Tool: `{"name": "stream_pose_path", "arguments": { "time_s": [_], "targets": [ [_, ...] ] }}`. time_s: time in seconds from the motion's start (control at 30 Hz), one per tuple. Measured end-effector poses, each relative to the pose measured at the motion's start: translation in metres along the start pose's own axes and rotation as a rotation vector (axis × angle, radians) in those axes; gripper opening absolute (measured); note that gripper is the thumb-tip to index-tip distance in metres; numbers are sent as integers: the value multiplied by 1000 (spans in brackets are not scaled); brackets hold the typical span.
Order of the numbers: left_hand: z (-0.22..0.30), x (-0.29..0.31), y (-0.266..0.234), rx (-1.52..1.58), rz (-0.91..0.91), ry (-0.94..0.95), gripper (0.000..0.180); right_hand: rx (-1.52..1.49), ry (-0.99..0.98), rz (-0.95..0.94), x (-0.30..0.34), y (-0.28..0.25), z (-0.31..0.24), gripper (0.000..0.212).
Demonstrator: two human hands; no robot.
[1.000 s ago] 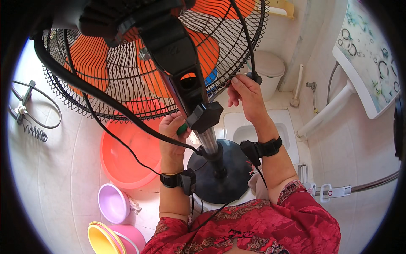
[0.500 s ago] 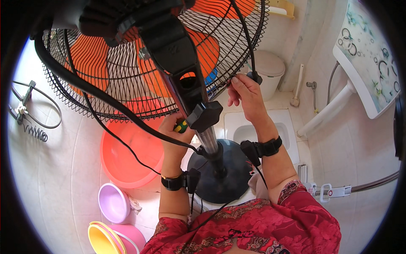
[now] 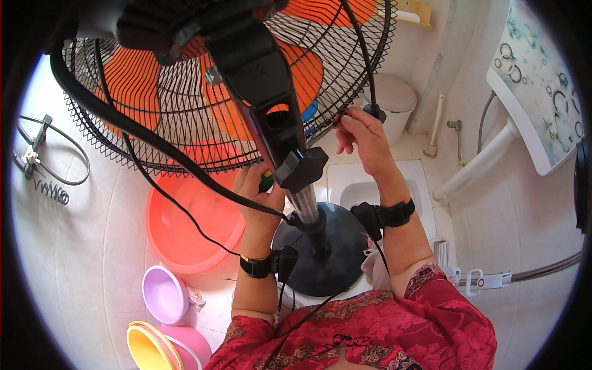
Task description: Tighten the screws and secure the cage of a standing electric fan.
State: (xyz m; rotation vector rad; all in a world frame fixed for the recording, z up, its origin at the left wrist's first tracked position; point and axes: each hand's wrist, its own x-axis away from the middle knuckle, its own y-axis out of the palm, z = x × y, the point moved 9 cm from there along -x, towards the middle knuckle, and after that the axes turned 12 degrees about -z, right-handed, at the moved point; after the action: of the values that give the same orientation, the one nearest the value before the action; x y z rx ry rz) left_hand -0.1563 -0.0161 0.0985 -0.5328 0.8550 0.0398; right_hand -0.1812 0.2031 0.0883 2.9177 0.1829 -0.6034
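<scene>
A floor fan with orange blades (image 3: 302,74) and a black wire guard (image 3: 185,145) stands tilted before me. Its black neck (image 3: 256,74) runs down past a black knob (image 3: 300,168) to a round dark base (image 3: 317,259). My left hand (image 3: 256,191) is closed around a green-and-yellow tool handle (image 3: 266,182), just under the guard's lower rim and beside the knob; the rest of that tool is hidden. At the guard's right rim my right hand (image 3: 364,137) is closed, thumb and forefinger pinching the edge. A hanging black cord (image 3: 364,55) passes close by its knuckles.
A red basin (image 3: 191,228) sits on the floor at the left, with a lilac bucket (image 3: 165,296) and a pink-and-yellow bucket (image 3: 163,345) nearer me. Behind the base lies a squat toilet (image 3: 394,185). A lidded white bin (image 3: 394,98) and a patterned sink (image 3: 536,80) stand right.
The fan guard has shifted slightly to the right and its lower rim up a little. Both hands have moved slightly right, keeping their grips.
</scene>
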Motion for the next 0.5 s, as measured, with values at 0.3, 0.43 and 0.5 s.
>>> {"name": "stream_pose_path", "arguments": {
  "time_s": [0.3,0.43,0.5],
  "targets": [
    [-1,0,1,4,-24,-8,16,38,-3,-49,0,-1,-4,19],
    [-8,-1,3,132,-28,15,16,129,-12,2,0,-3,-9,16],
    [-8,-1,4,146,-45,26,17,150,6,17,0,-3,-9,14]
  ]
}}
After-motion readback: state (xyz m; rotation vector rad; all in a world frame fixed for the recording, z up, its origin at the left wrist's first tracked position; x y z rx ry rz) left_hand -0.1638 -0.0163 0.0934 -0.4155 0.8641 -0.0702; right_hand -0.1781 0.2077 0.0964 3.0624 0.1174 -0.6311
